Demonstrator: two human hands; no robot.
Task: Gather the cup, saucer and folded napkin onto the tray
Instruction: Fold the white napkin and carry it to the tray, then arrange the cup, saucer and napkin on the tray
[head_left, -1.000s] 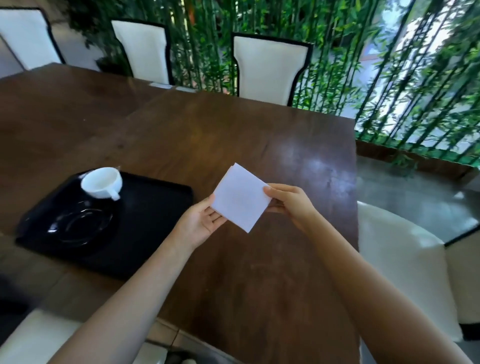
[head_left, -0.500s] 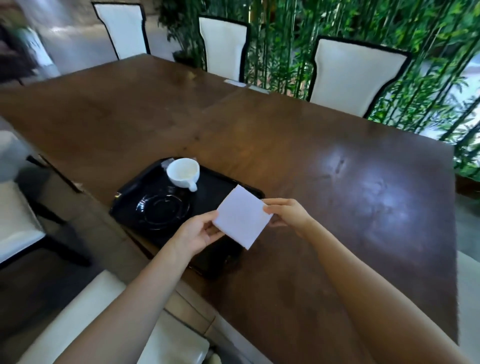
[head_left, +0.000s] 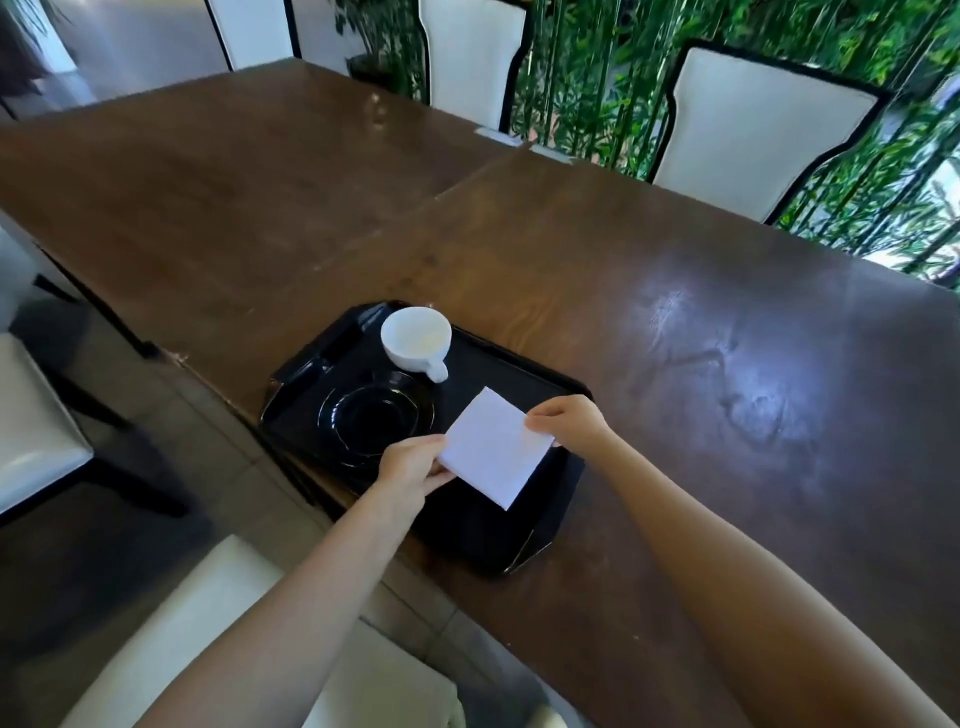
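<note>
A black tray (head_left: 563, 483) lies at the near edge of the brown table. On its far part a white cup (head_left: 415, 340) lies tipped, with its handle toward me. Beside the cup, on the tray, rests a black saucer (head_left: 376, 415). I hold a white folded napkin (head_left: 496, 453) over the tray's right half. My left hand (head_left: 413, 465) pinches the napkin's left corner. My right hand (head_left: 569, 418) pinches its right corner. Whether the napkin touches the tray, I cannot tell.
The long brown table (head_left: 675, 322) stretches away to the right and the left. White chairs (head_left: 753, 130) with black frames stand along its far side, in front of green bamboo. A white chair seat (head_left: 218, 634) is just below me, another (head_left: 36, 431) at the left.
Both hands have carried the napkin leftward, from over the bare table to above the tray's right half. The view has swung left and down with them.
</note>
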